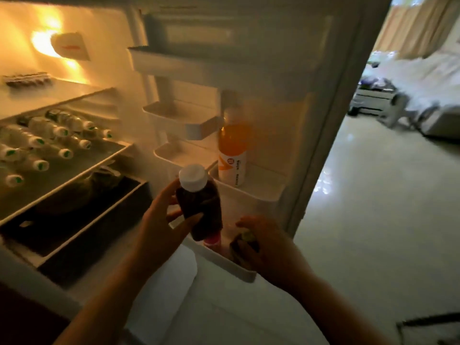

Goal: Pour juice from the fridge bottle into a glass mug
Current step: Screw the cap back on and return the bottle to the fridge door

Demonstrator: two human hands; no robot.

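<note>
My left hand (161,217) grips a dark juice bottle (201,207) with a white cap, held upright just above the lowest door shelf (231,265) of the open fridge. My right hand (263,245) reaches into that same shelf and rests on a dark round item (242,241) there; whether it grips it is unclear. A pink-capped bottle (212,241) stands in the shelf under the held bottle. An orange juice bottle (232,155) stands on the door shelf above. No glass mug is in view.
Several small white-capped bottles (37,143) lie on a middle fridge shelf at left, above a dark drawer (74,220). The open fridge door (311,120) stands on the right. Beyond it are pale floor (373,195) and furniture (373,98).
</note>
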